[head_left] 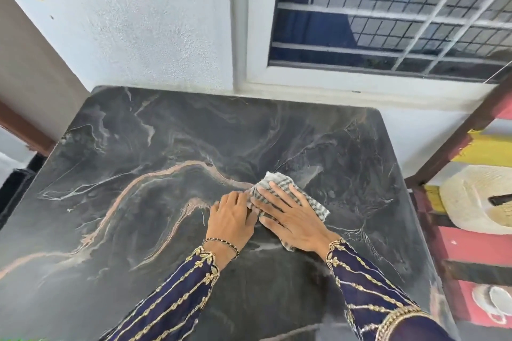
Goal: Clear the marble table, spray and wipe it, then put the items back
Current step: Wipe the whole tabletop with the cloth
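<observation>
The dark marble table (144, 147) with pink and white veins fills the middle of the view. A grey checked cloth (277, 180) lies on it right of centre. My right hand (291, 216) presses flat on the cloth with straight, spread fingers. My left hand (231, 219) lies just left of it, fingertips touching the cloth's bunched left edge. Both wrists wear dark blue sleeves with gold embroidery.
A white wall and a barred window (388, 14) stand behind the table. To the right is a painted wooden chair (471, 243) with red and yellow slats, holding a straw hat (471, 199) and a white cup (496, 304). A brown frame (25, 130) borders the left.
</observation>
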Available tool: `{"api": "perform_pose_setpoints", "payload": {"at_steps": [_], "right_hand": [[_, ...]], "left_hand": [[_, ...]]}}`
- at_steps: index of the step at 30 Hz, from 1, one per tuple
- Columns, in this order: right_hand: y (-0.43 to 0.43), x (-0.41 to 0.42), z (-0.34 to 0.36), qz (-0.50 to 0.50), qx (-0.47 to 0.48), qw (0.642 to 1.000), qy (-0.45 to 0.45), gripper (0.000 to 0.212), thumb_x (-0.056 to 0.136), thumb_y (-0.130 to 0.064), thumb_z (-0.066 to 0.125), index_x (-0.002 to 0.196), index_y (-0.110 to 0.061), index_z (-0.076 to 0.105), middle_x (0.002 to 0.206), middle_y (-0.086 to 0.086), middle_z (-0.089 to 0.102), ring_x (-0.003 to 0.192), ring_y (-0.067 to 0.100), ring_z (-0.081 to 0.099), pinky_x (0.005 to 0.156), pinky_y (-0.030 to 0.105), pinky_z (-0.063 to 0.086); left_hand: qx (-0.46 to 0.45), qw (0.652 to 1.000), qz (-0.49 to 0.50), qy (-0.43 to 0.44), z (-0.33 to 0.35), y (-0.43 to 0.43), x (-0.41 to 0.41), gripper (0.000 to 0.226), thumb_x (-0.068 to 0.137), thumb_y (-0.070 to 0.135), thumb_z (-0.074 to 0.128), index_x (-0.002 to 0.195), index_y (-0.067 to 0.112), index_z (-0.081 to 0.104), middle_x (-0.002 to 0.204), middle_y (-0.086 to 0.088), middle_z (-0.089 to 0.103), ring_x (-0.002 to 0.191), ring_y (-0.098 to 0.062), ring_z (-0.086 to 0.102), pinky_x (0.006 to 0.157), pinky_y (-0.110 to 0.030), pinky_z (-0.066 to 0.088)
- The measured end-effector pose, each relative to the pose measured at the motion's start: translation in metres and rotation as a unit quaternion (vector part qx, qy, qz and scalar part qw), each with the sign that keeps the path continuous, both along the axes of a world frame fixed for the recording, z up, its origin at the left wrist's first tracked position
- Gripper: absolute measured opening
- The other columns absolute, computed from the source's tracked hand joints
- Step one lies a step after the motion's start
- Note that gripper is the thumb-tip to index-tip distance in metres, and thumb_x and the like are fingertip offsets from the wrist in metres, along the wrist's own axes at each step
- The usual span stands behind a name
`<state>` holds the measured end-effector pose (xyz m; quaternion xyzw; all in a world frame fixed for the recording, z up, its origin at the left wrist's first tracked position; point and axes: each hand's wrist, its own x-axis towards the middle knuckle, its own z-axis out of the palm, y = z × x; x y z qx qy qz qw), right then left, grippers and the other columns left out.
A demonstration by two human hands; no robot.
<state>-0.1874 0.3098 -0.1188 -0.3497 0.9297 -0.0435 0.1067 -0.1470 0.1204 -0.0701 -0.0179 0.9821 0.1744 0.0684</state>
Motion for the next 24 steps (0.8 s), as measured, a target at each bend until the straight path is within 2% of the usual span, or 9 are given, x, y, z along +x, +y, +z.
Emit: {"api": "perform_pose_setpoints", "payload": {"at_steps": [4, 7, 10, 13, 15, 20, 24], "right_hand": [[0.001, -0.079, -0.001, -0.019, -0.004, 1.000, 0.006, 0.053, 0.105, -0.061, 0.007, 0.155, -0.053, -0.005, 0.164, -0.023, -0.017, 0.155, 0.006, -0.020, 0.123, 0.037, -0.019], [-0.001, -0.132, -0.001, -0.026, -0.011, 1.000, -0.001, 0.054, 0.107, -0.058, 0.015, 0.158, -0.050, -0.002, 0.165, -0.025, -0.018, 0.152, 0.004, -0.025, 0.122, 0.037, -0.020], [-0.003, -0.174, -0.001, -0.029, -0.024, 0.999, -0.022, 0.055, 0.107, -0.058, 0.015, 0.158, -0.050, -0.003, 0.166, -0.026, -0.016, 0.153, 0.003, -0.024, 0.123, 0.040, -0.018], [-0.006, -0.212, 0.000, -0.042, -0.024, 0.999, -0.025, 0.056, 0.106, -0.058, 0.014, 0.158, -0.050, -0.004, 0.167, -0.024, -0.013, 0.154, 0.004, -0.020, 0.126, 0.043, -0.014], [-0.009, -0.238, 0.000, -0.055, -0.025, 0.997, -0.044, 0.055, 0.106, -0.059, 0.013, 0.158, -0.052, -0.005, 0.167, -0.025, -0.014, 0.154, 0.003, -0.020, 0.125, 0.043, -0.014], [-0.020, -0.283, 0.000, -0.084, -0.032, 0.994, -0.066, 0.055, 0.105, -0.061, 0.012, 0.157, -0.053, -0.005, 0.167, -0.024, -0.015, 0.154, 0.004, -0.021, 0.124, 0.045, -0.016], [-0.019, -0.282, -0.001, -0.083, -0.035, 0.994, -0.063, 0.056, 0.104, -0.061, 0.011, 0.158, -0.052, -0.005, 0.167, -0.024, -0.015, 0.154, 0.004, -0.021, 0.123, 0.044, -0.018]], "left_hand": [[-0.019, 1.000, 0.000, -0.004, 0.001, 0.008, -0.063, 0.065, 0.091, 0.057, 0.041, 0.141, 0.016, 0.031, 0.154, -0.003, 0.029, 0.140, -0.021, 0.031, 0.112, -0.040, 0.032], [-0.064, 0.994, 0.002, -0.088, 0.010, 0.012, -0.117, 0.108, 0.074, 0.074, 0.054, 0.149, 0.010, 0.010, 0.161, -0.012, 0.004, 0.148, -0.031, 0.008, 0.117, -0.055, 0.020], [-0.096, 0.976, 0.036, -0.191, 0.018, 0.019, -0.163, 0.144, 0.052, 0.077, 0.070, 0.150, 0.003, -0.004, 0.159, -0.017, -0.002, 0.146, -0.041, 0.000, 0.109, -0.066, 0.026], [-0.143, 0.956, 0.047, -0.253, 0.017, 0.030, -0.190, 0.146, 0.048, 0.068, 0.080, 0.147, -0.005, 0.001, 0.156, -0.023, 0.004, 0.143, -0.047, 0.005, 0.105, -0.065, 0.034], [-0.149, 0.946, 0.055, -0.283, 0.013, 0.036, -0.198, 0.145, 0.049, 0.062, 0.084, 0.146, -0.008, 0.003, 0.156, -0.026, 0.003, 0.143, -0.051, 0.003, 0.105, -0.067, 0.032], [-0.161, 0.935, 0.049, -0.313, 0.005, 0.037, -0.206, 0.141, 0.051, 0.058, 0.085, 0.144, -0.010, 0.004, 0.155, -0.030, -0.001, 0.141, -0.056, -0.001, 0.103, -0.070, 0.031], [-0.188, 0.924, 0.028, -0.332, 0.005, 0.042, -0.212, 0.133, 0.052, 0.059, 0.084, 0.145, -0.006, 0.016, 0.153, -0.031, 0.011, 0.139, -0.058, 0.002, 0.102, -0.071, 0.033]]}}
